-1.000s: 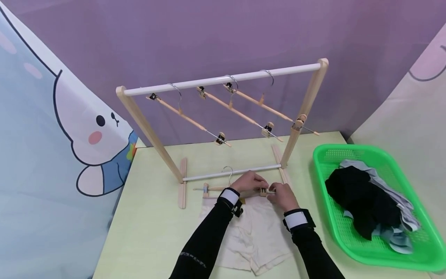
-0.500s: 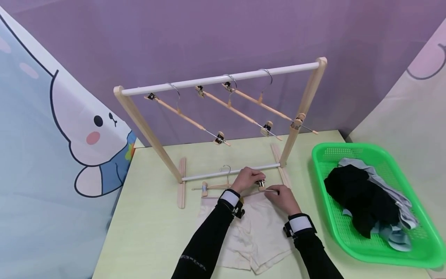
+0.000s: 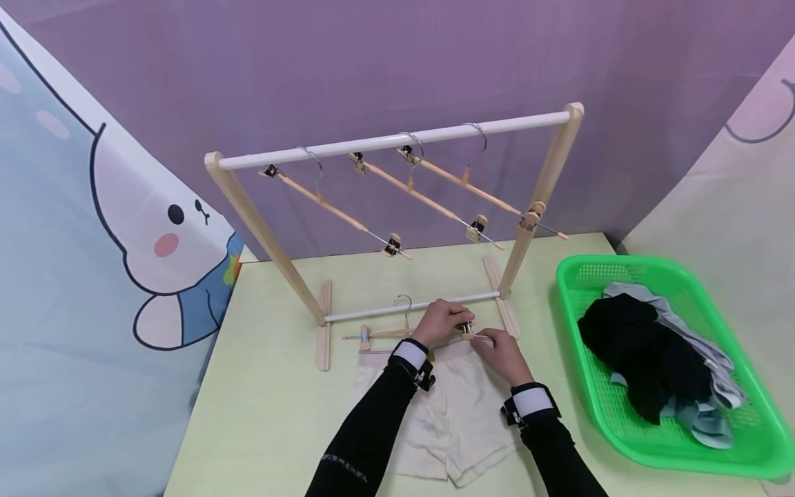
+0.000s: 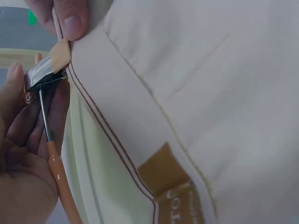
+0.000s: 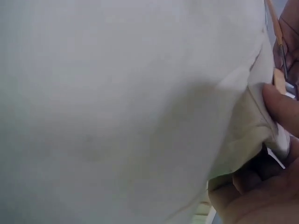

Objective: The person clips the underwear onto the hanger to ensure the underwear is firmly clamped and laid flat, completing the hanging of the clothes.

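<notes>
Cream shorts (image 3: 472, 414) lie on the table, waistband toward the rack. Along that waistband lies a wooden clip hanger (image 3: 388, 333), its left clip (image 3: 364, 337) standing at the waistband's left end. My left hand (image 3: 437, 322) pinches the right clip (image 4: 46, 67) by its metal handles, thumb on one side and fingers on the other. In the left wrist view the clip's wooden pad overlaps the waistband edge. Just right of the clip, my right hand (image 3: 504, 357) pinches the waistband corner between thumb and fingers. A brown label (image 4: 170, 182) shows at the waistband.
A wooden rack with a white rail (image 3: 348, 149) stands behind the hands, with three bare clip hangers (image 3: 319, 200) on it. At the right, a green basket (image 3: 574, 331) holds a black garment (image 3: 646, 352) and grey ones. Printed cloth (image 3: 74, 386) hangs at the left.
The right hand has shifted from the hanger's right end down onto the waistband corner. The left hand has tilted the right clip, so its metal now shows. The shorts have barely moved.
</notes>
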Motion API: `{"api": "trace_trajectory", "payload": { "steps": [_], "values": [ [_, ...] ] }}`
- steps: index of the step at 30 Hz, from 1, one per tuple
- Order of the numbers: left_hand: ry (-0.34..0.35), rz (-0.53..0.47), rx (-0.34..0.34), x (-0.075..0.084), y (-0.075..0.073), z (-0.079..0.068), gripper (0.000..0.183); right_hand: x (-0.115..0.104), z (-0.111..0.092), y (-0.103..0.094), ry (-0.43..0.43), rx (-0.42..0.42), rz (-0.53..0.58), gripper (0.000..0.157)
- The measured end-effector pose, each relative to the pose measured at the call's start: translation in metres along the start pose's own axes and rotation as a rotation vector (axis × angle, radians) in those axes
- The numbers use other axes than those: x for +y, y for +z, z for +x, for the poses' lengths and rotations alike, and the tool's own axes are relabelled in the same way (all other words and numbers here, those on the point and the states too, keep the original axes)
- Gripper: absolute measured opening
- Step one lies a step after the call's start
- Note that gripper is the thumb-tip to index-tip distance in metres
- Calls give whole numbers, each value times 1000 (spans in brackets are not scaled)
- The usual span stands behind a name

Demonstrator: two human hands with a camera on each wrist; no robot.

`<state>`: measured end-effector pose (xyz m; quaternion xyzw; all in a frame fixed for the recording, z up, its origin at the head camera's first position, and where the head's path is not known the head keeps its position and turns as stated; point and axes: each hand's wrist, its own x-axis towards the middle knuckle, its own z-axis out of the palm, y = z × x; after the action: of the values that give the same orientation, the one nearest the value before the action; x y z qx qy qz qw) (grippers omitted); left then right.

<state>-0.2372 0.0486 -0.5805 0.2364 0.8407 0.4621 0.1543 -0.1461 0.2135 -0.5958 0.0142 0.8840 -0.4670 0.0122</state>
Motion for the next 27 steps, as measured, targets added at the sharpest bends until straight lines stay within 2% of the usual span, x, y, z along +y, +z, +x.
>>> {"api": "trace_trajectory", "payload": {
  "steps": [5,8,16,19,24,27],
  "values": [
    [-12,14,15,-2,0,0,24,-3,0,3,30,17,-5,18],
    [-17,-10,21,0,1,-1,23,-4,0,3,49,46,4,18],
    [3,-2,14,5,6,3,26,-2,5,0,1,175,22,17],
    [-1,-16,16,8,7,4,26,0,6,-3,-9,172,16,17],
    [10,23,6,9,8,5,24,0,7,-7,9,137,34,17],
    [2,5,-6,8,11,4,30,1,8,-8,21,124,37,16]
  ]
}}
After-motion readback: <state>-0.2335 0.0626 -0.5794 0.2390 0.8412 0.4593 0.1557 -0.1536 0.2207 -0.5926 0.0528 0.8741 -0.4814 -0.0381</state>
